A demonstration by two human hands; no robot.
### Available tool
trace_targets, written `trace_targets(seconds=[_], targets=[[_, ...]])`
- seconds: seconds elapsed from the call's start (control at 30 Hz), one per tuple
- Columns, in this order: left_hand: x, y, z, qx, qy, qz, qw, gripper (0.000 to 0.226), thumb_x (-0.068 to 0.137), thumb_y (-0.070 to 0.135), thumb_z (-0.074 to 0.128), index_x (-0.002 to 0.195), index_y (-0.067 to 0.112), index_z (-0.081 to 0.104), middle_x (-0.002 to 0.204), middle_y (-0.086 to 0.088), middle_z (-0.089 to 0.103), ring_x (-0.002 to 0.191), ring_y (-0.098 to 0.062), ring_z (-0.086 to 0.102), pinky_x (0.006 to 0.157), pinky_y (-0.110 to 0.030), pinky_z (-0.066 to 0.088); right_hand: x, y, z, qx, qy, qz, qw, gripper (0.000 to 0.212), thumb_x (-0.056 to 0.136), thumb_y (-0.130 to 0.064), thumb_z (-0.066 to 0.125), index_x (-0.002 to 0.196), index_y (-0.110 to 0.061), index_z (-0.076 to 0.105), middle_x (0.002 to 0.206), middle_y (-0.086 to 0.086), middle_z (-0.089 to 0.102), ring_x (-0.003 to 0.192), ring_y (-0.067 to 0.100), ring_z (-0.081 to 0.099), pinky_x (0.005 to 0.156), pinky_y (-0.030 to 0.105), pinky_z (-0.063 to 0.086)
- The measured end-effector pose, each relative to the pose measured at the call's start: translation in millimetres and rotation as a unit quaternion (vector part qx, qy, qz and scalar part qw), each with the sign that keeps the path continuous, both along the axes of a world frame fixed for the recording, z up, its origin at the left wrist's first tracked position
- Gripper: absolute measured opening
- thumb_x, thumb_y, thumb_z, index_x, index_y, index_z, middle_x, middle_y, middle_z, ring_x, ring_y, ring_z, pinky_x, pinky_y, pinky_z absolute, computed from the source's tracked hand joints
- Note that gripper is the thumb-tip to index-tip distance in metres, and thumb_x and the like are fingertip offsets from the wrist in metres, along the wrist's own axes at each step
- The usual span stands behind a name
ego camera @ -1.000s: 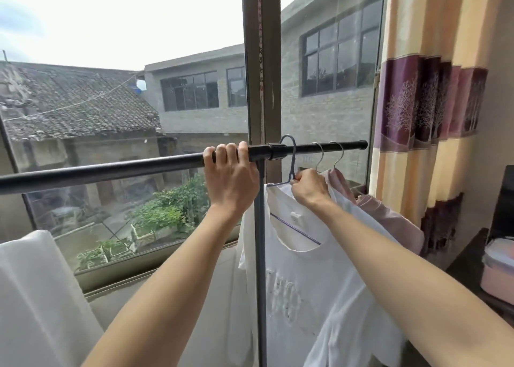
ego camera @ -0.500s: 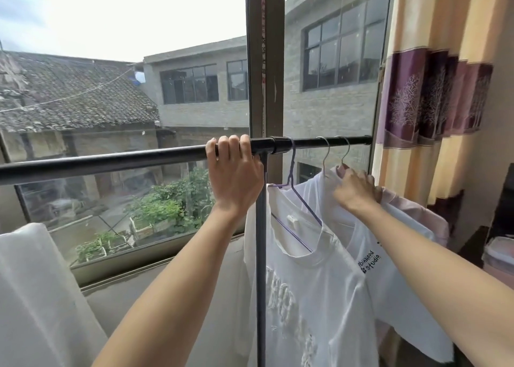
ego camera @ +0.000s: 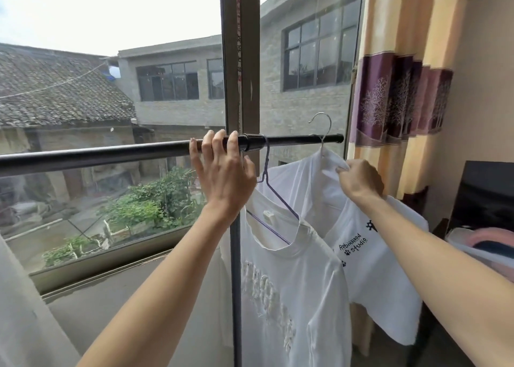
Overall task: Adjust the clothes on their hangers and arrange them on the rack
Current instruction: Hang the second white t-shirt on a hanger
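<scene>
Bright room beside a tall glass window [ego camera: 311, 60] with a brown central frame post [ego camera: 246, 60].
Overcast daylight; grey tiled old roof [ego camera: 55, 88] at 9 o'clock, grey brick building [ego camera: 178, 105] at 12, green shrubs [ego camera: 155, 199] below; cream and purple tree-patterned curtain [ego camera: 400, 96] at 2 o'clock, beige wall [ego camera: 486, 60] and black cabinet [ego camera: 486, 191] at 3.

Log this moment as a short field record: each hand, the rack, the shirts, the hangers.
left hand: grips the rack bar
right hand: pinches the collar of the printed white shirt
silver hanger: hook lifted above the bar
purple hanger: hooked on the bar, carrying the embossed white shirt
backdrop: window, striped curtain
</scene>
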State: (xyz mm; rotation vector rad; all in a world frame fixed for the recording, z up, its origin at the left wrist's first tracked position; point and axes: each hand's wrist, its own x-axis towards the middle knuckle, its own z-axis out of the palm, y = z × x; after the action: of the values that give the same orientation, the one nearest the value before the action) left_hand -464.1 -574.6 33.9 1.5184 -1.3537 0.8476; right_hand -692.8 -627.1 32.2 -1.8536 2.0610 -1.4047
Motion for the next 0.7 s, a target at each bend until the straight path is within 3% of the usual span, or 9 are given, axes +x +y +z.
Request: trace_targets(seconds=[0.1, 0.17, 0.27, 0.33, 0.47, 0.7], targets=[[-34.7, 7.3, -11.3, 0.014, 0.02, -0.074, 0.997, 0.052, 0.08, 0.031, 0.04, 0.127, 0.014, 0.051, 0.138, -0.01, 0.046, 0.136, -0.028, 0.03, 0.113, -0.044, -0.002, -14.1, 15.5, -10.3, -0.031, -0.008, -0.016, 0.999, 0.018, 0.091, -0.024, 0.051, 0.082, -0.011, 0.06, 0.089, 0.013, 0.065, 0.086, 0.036, 0.058, 0.067, 0.032, 0.039], [-58.4, 12.2, -23.0, 0.02, 0.024, -0.123, 0.992, 0.053, 0.079, 0.035, 0.033, 0.123, 0.015, 0.054, 0.135, -0.009, 0.048, 0.135, -0.028, 0.032, 0.113, -0.046, 0.004, -27.1, 26.5, -26.4, -0.034, -0.029, -0.018, 0.999, 0.018, 0.09, -0.024, 0.052, 0.085, -0.011, 0.063, 0.084, 0.011, 0.063, 0.083, 0.035, 0.057, 0.066, 0.032, 0.038], [-91.2, 23.9, -47.5, 0.028, 0.032, -0.193, 0.98, 0.047, 0.078, 0.034, 0.036, 0.115, 0.015, 0.058, 0.127, -0.008, 0.054, 0.129, -0.029, 0.04, 0.11, -0.046, 0.019, -45.7, 44.9, -55.9, -0.018, -0.107, -0.004, 0.994, 0.03, 0.088, -0.021, 0.056, 0.059, -0.017, 0.049, 0.059, -0.001, 0.048, 0.067, 0.026, 0.047, 0.055, 0.029, 0.032], [-117.8, 35.6, -71.4, 0.029, 0.026, -0.24, 0.97, 0.039, 0.078, 0.03, 0.04, 0.109, 0.015, 0.06, 0.122, -0.008, 0.057, 0.124, -0.028, 0.042, 0.103, -0.046, 0.031, -61.3, 55.1, -75.7, -0.006, -0.16, -0.007, 0.987, 0.037, 0.086, -0.017, 0.059, 0.053, -0.019, 0.041, 0.051, -0.007, 0.035, 0.059, 0.021, 0.038, 0.049, 0.028, 0.026], [-160.6, 63.5, -125.9, 0.034, 0.001, -0.353, 0.935, 0.03, 0.078, 0.019, 0.045, 0.104, 0.015, 0.059, 0.115, -0.007, 0.058, 0.116, -0.023, 0.043, 0.094, -0.035, 0.035, -91.2, 78.1, -107.4, 0.03, -0.216, -0.014, 0.976, 0.043, 0.083, -0.015, 0.06, 0.048, -0.017, 0.035, 0.049, -0.003, 0.031, 0.05, 0.015, 0.029, 0.052, 0.029, 0.023], [-204.2, 97.9, -181.7, 0.125, -0.028, -0.478, 0.869, 0.032, 0.08, 0.011, 0.044, 0.109, 0.006, 0.057, 0.117, -0.013, 0.056, 0.112, -0.028, 0.05, 0.093, -0.033, 0.043, -142.5, 132.9, -163.3, 0.077, -0.212, -0.059, 0.972, 0.046, 0.078, -0.012, 0.06, 0.042, -0.019, 0.031, 0.049, -0.003, 0.027, 0.052, 0.016, 0.027, 0.056, 0.03, 0.023]])
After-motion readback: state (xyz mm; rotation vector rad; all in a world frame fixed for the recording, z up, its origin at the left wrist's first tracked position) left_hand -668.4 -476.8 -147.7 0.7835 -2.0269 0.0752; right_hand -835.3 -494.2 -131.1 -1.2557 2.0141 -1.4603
